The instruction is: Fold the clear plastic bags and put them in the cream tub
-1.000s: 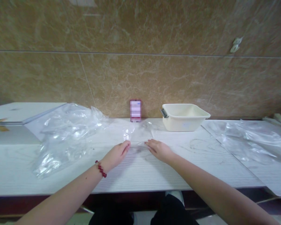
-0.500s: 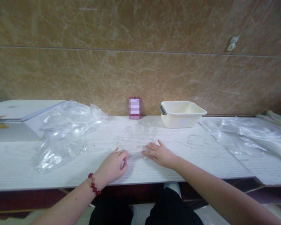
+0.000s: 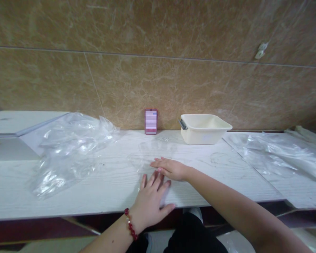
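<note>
A thin clear plastic bag [image 3: 139,161] lies flat on the white wood-grain table [image 3: 107,189], its outline hard to make out. My left hand [image 3: 151,200], with a red bead bracelet at the wrist, rests palm down on the bag's near part, fingers spread. Just beyond its fingertips, my right hand [image 3: 171,168] lies low over the bag with fingers stretched to the left. The fingertips of both hands are close together; whether they touch I cannot tell.
A cream plastic bin [image 3: 204,135] with a grey handle stands at the back. Against the wall leans a phone [image 3: 151,121]. Crumpled clear bags [image 3: 71,147] lie at left beside a white box [image 3: 13,146]; more plastic sheets [image 3: 281,154] are at right.
My left hand has moved right and nearer, going from a pinch to spread fingers. My right hand has shifted slightly left across the bag.
</note>
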The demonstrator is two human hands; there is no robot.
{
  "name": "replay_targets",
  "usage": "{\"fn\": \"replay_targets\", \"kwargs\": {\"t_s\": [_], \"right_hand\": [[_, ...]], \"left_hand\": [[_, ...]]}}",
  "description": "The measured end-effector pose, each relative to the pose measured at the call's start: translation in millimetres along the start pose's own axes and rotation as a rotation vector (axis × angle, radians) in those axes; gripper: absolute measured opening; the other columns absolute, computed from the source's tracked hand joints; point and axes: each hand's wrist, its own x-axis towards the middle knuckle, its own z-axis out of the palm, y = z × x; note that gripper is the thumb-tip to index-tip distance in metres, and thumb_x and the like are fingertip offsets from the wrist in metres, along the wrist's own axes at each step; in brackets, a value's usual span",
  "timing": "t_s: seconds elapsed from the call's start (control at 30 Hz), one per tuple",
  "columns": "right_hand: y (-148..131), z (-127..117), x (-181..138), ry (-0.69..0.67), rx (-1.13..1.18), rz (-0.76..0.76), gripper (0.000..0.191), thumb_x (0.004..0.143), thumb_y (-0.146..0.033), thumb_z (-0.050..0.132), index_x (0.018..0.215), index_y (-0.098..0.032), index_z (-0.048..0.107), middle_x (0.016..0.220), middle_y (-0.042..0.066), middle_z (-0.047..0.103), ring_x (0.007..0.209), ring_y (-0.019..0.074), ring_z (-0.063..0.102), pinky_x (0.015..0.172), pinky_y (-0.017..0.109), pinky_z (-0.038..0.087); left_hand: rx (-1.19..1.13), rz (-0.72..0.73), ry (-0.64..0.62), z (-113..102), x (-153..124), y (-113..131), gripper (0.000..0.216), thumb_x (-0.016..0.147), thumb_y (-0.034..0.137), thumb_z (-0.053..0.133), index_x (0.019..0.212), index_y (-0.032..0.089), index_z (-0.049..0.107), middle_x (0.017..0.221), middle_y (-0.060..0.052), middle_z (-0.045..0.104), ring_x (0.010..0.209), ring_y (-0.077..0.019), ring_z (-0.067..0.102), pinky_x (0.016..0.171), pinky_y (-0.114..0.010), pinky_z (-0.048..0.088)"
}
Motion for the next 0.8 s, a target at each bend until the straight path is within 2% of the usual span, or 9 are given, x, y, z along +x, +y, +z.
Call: {"fn": "replay_targets", "kwargs": {"t_s": [0.1, 0.27, 0.6, 0.67, 0.73, 0.8], "right_hand": [[15.3, 6.5, 14.8, -0.076, -0.088, -0.012, 0.042, 0.086, -0.034, 0.021, 0.126, -0.023, 0.031, 0.130, 0.002, 0.032, 0.122, 0.0149, 0.020, 0.099, 0.038, 0.011], [46.9, 2.1, 35.0, -0.082, -0.263, 0.072, 0.049, 0.082, -0.047, 0.025, 0.128, -0.029, 0.022, 0.137, 0.002, 0.016, 0.124, 0.0198, 0.011, 0.098, 0.045, 0.003], [89.9, -14.7, 63.5, -0.046, -0.304, 0.250, 0.056, 0.077, -0.057, 0.026, 0.127, -0.033, 0.022, 0.137, 0.000, 0.014, 0.125, 0.0215, 0.009, 0.097, 0.048, 0.002], [95.6, -15.9, 64.7, 0.006, -0.268, 0.272, 0.055, 0.077, -0.055, 0.027, 0.127, -0.032, 0.024, 0.137, -0.001, 0.016, 0.125, 0.0209, 0.009, 0.098, 0.046, 0.004], [100.0, -18.4, 64.3, 0.137, -0.216, 0.296, 0.051, 0.081, -0.050, 0.024, 0.128, -0.029, 0.024, 0.136, -0.001, 0.019, 0.125, 0.0182, 0.009, 0.099, 0.042, 0.008], [100.7, -22.2, 62.7, 0.318, -0.170, 0.344, 0.048, 0.084, -0.042, 0.019, 0.128, -0.025, 0.025, 0.134, 0.000, 0.023, 0.125, 0.0147, 0.011, 0.100, 0.036, 0.013]], "left_hand": [[-0.015, -0.012, -0.065, 2.4, -0.6, 0.6, 0.063, 0.073, 0.062, 0.023, 0.126, 0.028, 0.028, 0.135, -0.008, 0.023, 0.123, -0.0322, 0.010, 0.091, -0.061, 0.001], [-0.040, -0.008, -0.112, 0.0, -1.5, -0.9, 0.065, 0.072, 0.063, 0.020, 0.128, 0.030, 0.022, 0.137, -0.007, 0.017, 0.123, -0.0329, 0.007, 0.089, -0.063, -0.004], [-0.068, 0.002, -0.162, -4.1, -0.6, -1.4, 0.064, 0.073, 0.061, 0.025, 0.128, 0.030, 0.021, 0.138, -0.005, 0.012, 0.123, -0.0334, 0.004, 0.089, -0.063, -0.002], [-0.119, 0.021, -0.192, -11.4, 0.7, -6.6, 0.061, 0.074, 0.059, 0.026, 0.128, 0.030, 0.021, 0.137, -0.004, 0.015, 0.123, -0.0306, 0.009, 0.092, -0.060, 0.005], [-0.192, 0.017, -0.188, -24.4, 4.7, -18.0, 0.058, 0.078, 0.053, 0.025, 0.129, 0.027, 0.019, 0.136, -0.004, 0.021, 0.122, -0.0240, 0.019, 0.097, -0.049, 0.017], [-0.241, -0.080, -0.053, -43.1, 12.3, -35.2, 0.056, 0.081, 0.047, 0.023, 0.130, 0.019, 0.018, 0.133, -0.007, 0.028, 0.119, -0.0169, 0.029, 0.097, -0.034, 0.025]]}}
